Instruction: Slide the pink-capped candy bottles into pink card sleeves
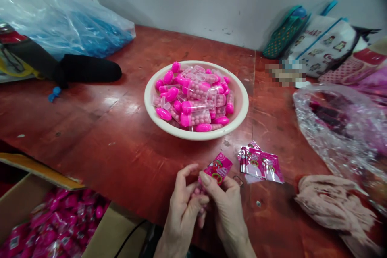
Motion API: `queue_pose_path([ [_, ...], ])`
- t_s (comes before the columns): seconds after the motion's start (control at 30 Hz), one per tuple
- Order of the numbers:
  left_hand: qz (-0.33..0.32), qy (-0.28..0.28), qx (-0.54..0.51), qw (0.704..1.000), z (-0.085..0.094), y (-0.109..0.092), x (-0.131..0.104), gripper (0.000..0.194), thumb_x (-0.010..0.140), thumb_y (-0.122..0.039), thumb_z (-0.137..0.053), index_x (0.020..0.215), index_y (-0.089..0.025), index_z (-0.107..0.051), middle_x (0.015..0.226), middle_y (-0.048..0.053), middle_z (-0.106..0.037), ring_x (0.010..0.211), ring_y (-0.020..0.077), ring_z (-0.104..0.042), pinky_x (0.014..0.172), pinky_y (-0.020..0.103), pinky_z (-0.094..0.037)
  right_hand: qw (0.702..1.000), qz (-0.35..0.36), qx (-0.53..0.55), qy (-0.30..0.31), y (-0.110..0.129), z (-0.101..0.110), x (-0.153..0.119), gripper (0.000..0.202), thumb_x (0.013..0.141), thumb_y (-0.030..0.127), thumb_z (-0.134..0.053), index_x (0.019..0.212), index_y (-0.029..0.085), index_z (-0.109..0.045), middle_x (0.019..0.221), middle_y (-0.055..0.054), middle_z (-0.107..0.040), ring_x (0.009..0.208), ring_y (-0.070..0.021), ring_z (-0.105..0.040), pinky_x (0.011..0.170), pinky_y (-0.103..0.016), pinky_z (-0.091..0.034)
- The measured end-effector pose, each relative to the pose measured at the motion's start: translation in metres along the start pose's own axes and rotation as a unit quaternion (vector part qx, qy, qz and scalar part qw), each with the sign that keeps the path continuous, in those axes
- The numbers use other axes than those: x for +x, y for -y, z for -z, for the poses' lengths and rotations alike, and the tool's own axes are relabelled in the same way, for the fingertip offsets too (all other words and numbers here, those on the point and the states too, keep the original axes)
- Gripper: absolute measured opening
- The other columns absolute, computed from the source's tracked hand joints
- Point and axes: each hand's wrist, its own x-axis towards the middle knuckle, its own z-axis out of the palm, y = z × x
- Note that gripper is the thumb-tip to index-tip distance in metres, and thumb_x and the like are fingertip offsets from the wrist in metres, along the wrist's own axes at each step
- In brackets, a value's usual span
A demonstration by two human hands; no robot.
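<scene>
My left hand (183,205) is closed around a small clear tube of pink balls (197,190), mostly hidden by the fingers. Between the thumb and fingers of my right hand (225,203) is a shiny pink packet (218,167), held against the tube's upper end. Both hands are together at the table's front edge. Beyond them stands a cream bowl (196,134) heaped with clear tubes of pink balls with bright pink caps (196,107). More flat pink packets (261,164) lie in a small overlapping pile to the right of my hands.
An open cardboard box (116,229) full of pink packed pieces (60,221) sits at the lower left. A black sleeve-like object (90,68) and a plastic bag (90,28) lie at the left. On the right are a crumpled cloth (335,201), clear plastic (317,129) and bags (323,44).
</scene>
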Motion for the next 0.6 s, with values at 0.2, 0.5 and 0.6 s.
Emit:
queue_pose_path([
  [0.2,0.000,-0.088,0.017,0.996,-0.008,-0.005,-0.001,0.058,0.074,-0.055,-0.055,0.120,-0.020,-0.044,0.060,-0.002,-0.052,0.038,0.0072,-0.038,0.032,0.017,-0.029,0.991,0.042,-0.119,-0.035,-0.005,-0.005,-0.008,0.030,0.066,0.036,-0.072,0.061,0.015,-0.052,0.041,0.009,-0.042,0.029,-0.0027,-0.035,0.027,-0.012,-0.030],
  [0.5,0.129,-0.044,-0.189,0.972,-0.001,-0.009,0.016,0.034,0.072,-0.037,-0.067,0.097,-0.013,-0.062,0.069,0.003,-0.061,0.056,0.0110,-0.056,0.051,0.020,-0.045,0.957,0.113,-0.244,0.112,0.018,0.014,-0.004,0.033,0.070,0.020,-0.068,0.102,0.019,-0.060,0.096,-0.003,-0.061,0.075,-0.0151,-0.063,0.062,-0.022,-0.054],
  [0.6,0.163,-0.054,-0.232,0.957,-0.001,-0.013,0.021,0.027,0.077,-0.035,-0.063,0.091,-0.012,-0.062,0.067,0.003,-0.061,0.056,0.0121,-0.058,0.055,0.024,-0.048,0.938,0.171,-0.281,0.111,0.010,0.026,-0.004,0.070,0.069,0.021,-0.071,0.131,0.023,-0.039,0.119,-0.009,-0.055,0.104,-0.0230,-0.058,0.084,-0.033,-0.052],
])
